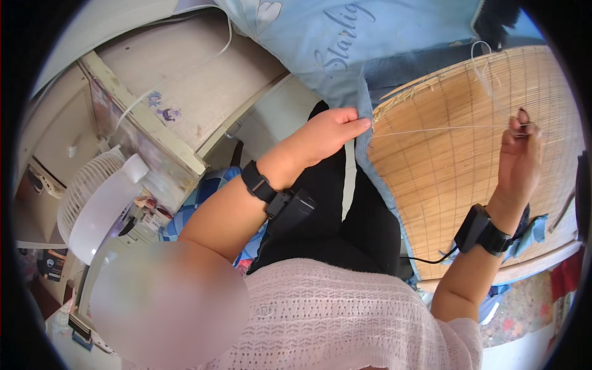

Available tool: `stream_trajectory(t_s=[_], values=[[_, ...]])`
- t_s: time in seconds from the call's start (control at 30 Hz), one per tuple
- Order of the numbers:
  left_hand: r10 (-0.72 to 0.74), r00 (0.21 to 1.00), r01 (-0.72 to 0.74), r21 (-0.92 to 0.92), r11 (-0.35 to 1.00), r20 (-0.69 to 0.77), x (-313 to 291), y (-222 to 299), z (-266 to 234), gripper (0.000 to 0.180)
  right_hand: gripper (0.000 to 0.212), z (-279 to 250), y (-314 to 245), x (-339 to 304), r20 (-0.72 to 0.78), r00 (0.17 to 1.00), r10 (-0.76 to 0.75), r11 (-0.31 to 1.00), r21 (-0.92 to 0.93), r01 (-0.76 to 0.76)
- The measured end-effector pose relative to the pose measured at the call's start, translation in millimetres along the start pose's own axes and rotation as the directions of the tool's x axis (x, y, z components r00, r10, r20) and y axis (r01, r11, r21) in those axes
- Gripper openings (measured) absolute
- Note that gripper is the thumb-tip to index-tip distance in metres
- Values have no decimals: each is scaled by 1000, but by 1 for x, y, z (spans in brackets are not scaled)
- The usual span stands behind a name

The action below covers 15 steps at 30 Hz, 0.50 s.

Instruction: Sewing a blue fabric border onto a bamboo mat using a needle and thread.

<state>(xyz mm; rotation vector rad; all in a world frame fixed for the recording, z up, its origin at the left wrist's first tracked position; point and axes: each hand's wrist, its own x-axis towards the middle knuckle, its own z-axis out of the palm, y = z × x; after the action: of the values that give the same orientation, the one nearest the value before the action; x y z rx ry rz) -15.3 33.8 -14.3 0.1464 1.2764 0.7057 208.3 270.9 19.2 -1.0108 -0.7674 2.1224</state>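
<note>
A woven bamboo mat (pixel 441 185) lies across my lap and to the right, with blue fabric edging (pixel 365 152) along its left side. My left hand (pixel 345 129) is closed on the edging near the mat's frayed corner, thumb on top. From beside that thumb a thin white thread (pixel 438 129) runs taut to the right. Its other end is pinched in the fingers of my right hand (pixel 519 145), raised over the mat. Whether a needle is between those fingers is too small to tell.
Blue printed bedding (pixel 308 37) lies beyond the mat, with a loop of white cord (pixel 484 65) at the mat's far edge. A white fan (pixel 102 197) and a wooden cabinet (pixel 179 117) stand at the left. A black cable (pixel 425 261) hangs near my right wrist.
</note>
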Motion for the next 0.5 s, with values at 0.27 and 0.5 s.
stream_trajectory(t_s=[0.27, 0.5], values=[[80, 960, 109, -619, 778, 269, -10, 13, -20, 44, 25, -53, 24, -56, -704, 709, 38, 920, -253, -300], [75, 976, 61, -591, 804, 204, 2, 18, -12, 44, 22, 37, 60, -68, -382, 893, 238, 755, -505, -417]])
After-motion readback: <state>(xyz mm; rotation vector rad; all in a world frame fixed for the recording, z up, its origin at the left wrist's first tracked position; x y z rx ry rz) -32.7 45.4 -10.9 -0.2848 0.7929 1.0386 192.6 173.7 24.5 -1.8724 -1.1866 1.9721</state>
